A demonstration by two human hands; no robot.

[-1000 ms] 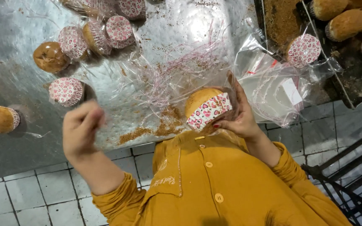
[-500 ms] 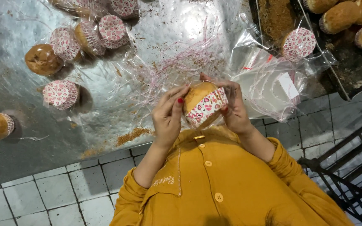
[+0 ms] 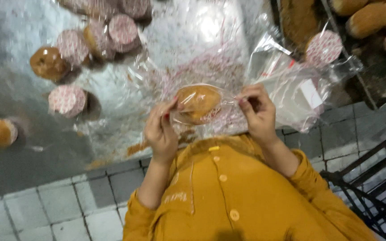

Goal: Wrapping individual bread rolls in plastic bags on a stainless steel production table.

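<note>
Glossy clear plastic bag (image 3: 202, 105) — shiny metal table (image 3: 23, 27).

My left hand (image 3: 159, 131) came up; both hands now hold the muffin (image 3: 197, 103) inside a clear bag (image 3: 222, 96).

The person wears a mustard-yellow shirt (image 3: 242, 196) with round yellow buttons (image 3: 234, 215) down the front, a small stitched mark on the chest, long sleeves (image 3: 311, 172) pushed up the arms, and red polish on the fingernails (image 3: 166, 116).
</note>
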